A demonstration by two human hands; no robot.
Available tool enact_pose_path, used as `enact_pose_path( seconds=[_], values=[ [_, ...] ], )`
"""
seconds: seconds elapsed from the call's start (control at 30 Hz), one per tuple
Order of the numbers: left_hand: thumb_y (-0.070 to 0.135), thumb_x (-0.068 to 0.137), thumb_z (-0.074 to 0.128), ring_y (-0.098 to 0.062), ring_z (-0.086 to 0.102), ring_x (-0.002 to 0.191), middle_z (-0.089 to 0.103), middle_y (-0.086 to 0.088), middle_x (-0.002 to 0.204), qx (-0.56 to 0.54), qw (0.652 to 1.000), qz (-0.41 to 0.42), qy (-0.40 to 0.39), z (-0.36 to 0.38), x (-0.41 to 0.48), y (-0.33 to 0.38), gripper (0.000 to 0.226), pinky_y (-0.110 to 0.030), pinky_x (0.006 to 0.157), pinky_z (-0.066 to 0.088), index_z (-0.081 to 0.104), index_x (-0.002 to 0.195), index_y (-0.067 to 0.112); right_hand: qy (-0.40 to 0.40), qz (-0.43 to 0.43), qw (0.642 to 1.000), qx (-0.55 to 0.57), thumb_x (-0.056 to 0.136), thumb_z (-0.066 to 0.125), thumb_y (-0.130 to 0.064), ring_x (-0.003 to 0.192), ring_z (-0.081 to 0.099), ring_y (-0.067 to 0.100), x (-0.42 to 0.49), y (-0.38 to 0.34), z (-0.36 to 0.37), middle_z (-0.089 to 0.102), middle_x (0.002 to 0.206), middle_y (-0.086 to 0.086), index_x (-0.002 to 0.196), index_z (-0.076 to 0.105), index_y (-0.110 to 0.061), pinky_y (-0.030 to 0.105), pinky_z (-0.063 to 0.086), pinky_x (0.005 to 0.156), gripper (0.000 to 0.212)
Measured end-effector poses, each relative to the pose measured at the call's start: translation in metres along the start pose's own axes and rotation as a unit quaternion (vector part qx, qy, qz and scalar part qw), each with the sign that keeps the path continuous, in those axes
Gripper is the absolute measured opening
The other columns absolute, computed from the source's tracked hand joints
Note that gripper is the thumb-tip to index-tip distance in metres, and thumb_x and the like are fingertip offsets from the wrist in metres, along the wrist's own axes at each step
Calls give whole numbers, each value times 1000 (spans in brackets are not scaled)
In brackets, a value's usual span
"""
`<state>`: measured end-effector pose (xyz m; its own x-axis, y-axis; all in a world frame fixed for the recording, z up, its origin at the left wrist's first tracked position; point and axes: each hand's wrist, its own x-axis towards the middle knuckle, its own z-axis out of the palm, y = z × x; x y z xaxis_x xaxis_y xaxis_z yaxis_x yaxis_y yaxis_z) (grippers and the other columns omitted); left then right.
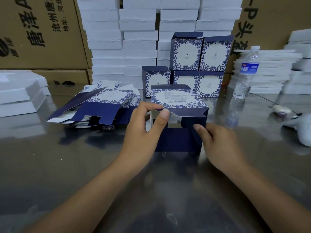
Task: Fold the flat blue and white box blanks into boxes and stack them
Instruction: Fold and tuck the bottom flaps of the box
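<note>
A half-folded blue and white box (178, 100) lies on its side on the shiny table, open end toward me, barcode face up. My left hand (146, 126) pinches the near left flap between thumb and fingers. My right hand (218, 142) holds the dark blue right flap with its fingertips. A pile of flat blue and white blanks (99, 106) lies to the left of the box. Behind it several folded boxes (200, 54) stand stacked in two rows.
White foam blocks (138, 37) are stacked against the back, with more at the left (18, 96) and right (269, 71). A water bottle (247, 73) stands at the right. A white tool (301, 130) lies at the right edge. Brown cartons (42, 32) stand behind.
</note>
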<state>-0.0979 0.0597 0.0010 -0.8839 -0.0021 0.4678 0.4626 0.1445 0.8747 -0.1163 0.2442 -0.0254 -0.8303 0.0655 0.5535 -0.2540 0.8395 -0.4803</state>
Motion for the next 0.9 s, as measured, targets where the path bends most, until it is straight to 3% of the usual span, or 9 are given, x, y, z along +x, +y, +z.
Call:
enact_pose_path(
  seconds=[0.27, 0.43, 0.53, 0.63, 0.77, 0.9],
  values=[
    [62, 71, 45, 1, 46, 89, 51, 14, 99, 2, 1000, 0, -6, 0, 1, -1, 39, -17, 75, 33, 55, 97, 34, -99, 37, 994, -39, 94, 36, -53, 68, 53, 28, -3, 4, 0, 50, 61, -2, 60, 43, -22, 32, 33, 51, 46],
    [62, 71, 46, -2, 48, 102, 52, 10, 106, 8, 1000, 4, -11, -1, 1, -4, 37, -10, 81, 34, 54, 97, 37, -99, 37, 994, -33, 94, 37, -52, 61, 50, 24, -2, 3, -1, 48, 58, -2, 58, 42, -20, 31, 30, 48, 48],
    [65, 70, 45, 5, 47, 98, 52, 14, 104, 3, 1000, 5, -6, -4, 2, -5, 38, 1, 75, 32, 54, 96, 38, -126, 24, 990, -59, 94, 39, -52, 61, 50, 21, -3, 3, -3, 50, 60, -3, 63, 45, -20, 31, 32, 49, 45],
    [63, 71, 44, 9, 47, 95, 51, 19, 101, -6, 1000, 5, -5, -5, 4, -6, 35, 3, 73, 31, 53, 95, 40, -150, 14, 985, -90, 95, 39, -50, 71, 55, 25, -4, 3, -3, 58, 68, -2, 72, 56, -19, 31, 39, 55, 42],
    [63, 71, 45, 5, 47, 105, 52, 16, 107, -3, 1000, 10, -6, -4, 5, -9, 35, 1, 78, 31, 53, 95, 40, -145, 23, 987, -66, 96, 40, -46, 67, 51, 24, -3, 4, -2, 50, 61, -4, 67, 51, -21, 32, 35, 54, 40],
    [64, 69, 44, 16, 47, 98, 54, 23, 104, -12, 1000, 13, 0, -4, 6, -8, 35, 5, 75, 30, 53, 94, 40, -143, 13, 988, -61, 95, 44, -46, 65, 52, 24, -3, 6, -1, 50, 59, -3, 63, 49, -19, 33, 38, 56, 42]
  ],
)
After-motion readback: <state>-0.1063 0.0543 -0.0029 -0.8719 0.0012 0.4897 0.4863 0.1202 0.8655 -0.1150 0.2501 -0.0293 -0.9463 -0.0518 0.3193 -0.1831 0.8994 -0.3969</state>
